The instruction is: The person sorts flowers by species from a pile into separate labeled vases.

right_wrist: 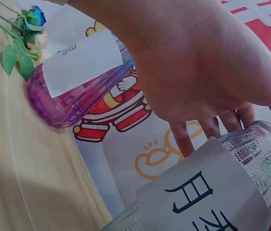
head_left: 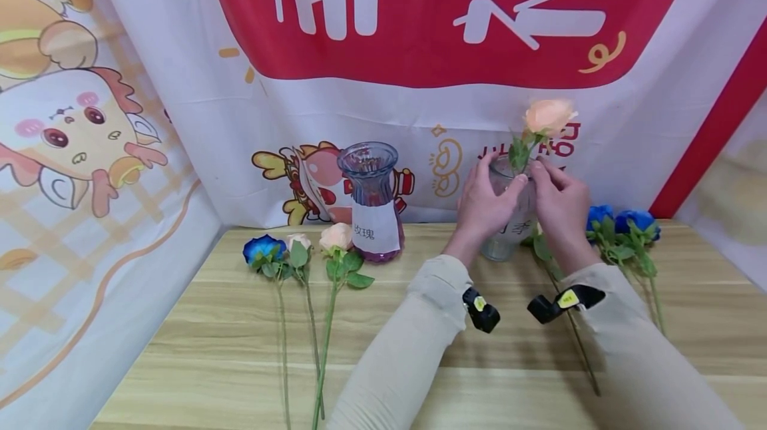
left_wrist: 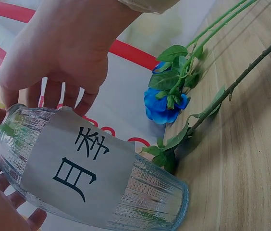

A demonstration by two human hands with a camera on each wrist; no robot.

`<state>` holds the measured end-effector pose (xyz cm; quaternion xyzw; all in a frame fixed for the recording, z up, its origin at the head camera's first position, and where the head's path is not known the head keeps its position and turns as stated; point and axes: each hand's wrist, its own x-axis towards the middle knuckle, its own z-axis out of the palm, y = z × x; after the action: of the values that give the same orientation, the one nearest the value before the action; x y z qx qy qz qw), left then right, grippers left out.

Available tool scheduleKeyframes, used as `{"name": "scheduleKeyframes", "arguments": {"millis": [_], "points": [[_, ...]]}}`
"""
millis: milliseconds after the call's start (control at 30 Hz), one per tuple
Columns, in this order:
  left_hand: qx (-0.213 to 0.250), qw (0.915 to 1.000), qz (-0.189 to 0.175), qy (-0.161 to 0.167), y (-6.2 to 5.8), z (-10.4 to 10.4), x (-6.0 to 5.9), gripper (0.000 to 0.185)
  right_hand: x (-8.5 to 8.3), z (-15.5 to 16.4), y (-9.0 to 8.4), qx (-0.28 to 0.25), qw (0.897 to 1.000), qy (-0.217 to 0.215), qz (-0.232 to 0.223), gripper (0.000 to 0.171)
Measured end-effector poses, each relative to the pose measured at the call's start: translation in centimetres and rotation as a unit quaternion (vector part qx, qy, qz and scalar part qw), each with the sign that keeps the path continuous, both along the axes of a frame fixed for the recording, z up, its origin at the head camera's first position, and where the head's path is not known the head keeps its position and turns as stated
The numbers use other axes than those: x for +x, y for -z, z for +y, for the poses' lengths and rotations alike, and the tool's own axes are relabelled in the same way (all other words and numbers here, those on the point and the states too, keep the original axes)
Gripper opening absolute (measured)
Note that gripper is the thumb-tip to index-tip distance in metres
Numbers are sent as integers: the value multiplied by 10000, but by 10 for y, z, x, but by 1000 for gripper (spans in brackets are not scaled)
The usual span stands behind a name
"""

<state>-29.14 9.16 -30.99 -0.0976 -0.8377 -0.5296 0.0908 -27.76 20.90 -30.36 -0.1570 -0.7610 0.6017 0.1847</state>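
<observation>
A ribbed clear glass vase [head_left: 497, 248] with a white paper label [left_wrist: 80, 168] stands upright on the table, holding one pale peach rose [head_left: 549, 116]. The rose's bloom and some leaves rise above the rim; its lower stem shows only dimly through the glass. My left hand [head_left: 487, 197] grips the vase's upper part from the left, fingers behind and thumb in front. From the other side my right hand [head_left: 562, 207] holds it near the rim, its fingers reaching behind the glass in the left wrist view.
A blue-to-purple glass vase [head_left: 366, 188] with its own label stands to the left. Before it lie a blue rose [head_left: 264, 250] and two pale roses [head_left: 337, 237]. Blue roses [head_left: 638, 223] and another long stem [head_left: 569, 330] lie at right. A printed cloth [head_left: 419, 110] hangs behind.
</observation>
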Motion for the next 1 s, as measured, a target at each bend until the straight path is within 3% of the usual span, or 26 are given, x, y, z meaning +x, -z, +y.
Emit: {"name": "scheduleKeyframes", "arguments": {"millis": [200, 333, 467, 767, 833, 1000], "points": [[0, 10000, -51, 28, -1, -1, 1, 66, 8, 9, 2, -279, 9995, -78, -102, 58], [3, 10000, -73, 5, -2, 0, 2, 67, 16, 21, 5, -734, 9972, -44, -117, 53], [11, 10000, -49, -11, -1, 1, 2, 67, 29, 38, 13, -1389, 9901, -198, 99, 53], [45, 10000, -76, 2, 0, 0, 1, 67, 62, 68, 36, -2210, 9706, -791, 531, 56], [47, 10000, -70, 11, 0, 0, 1, 67, 70, 73, 43, -2317, 9669, -930, 527, 52], [78, 9999, -64, 21, 1, 0, 1, 67, 82, 82, 58, -2107, 9697, -1229, 153, 50]]}}
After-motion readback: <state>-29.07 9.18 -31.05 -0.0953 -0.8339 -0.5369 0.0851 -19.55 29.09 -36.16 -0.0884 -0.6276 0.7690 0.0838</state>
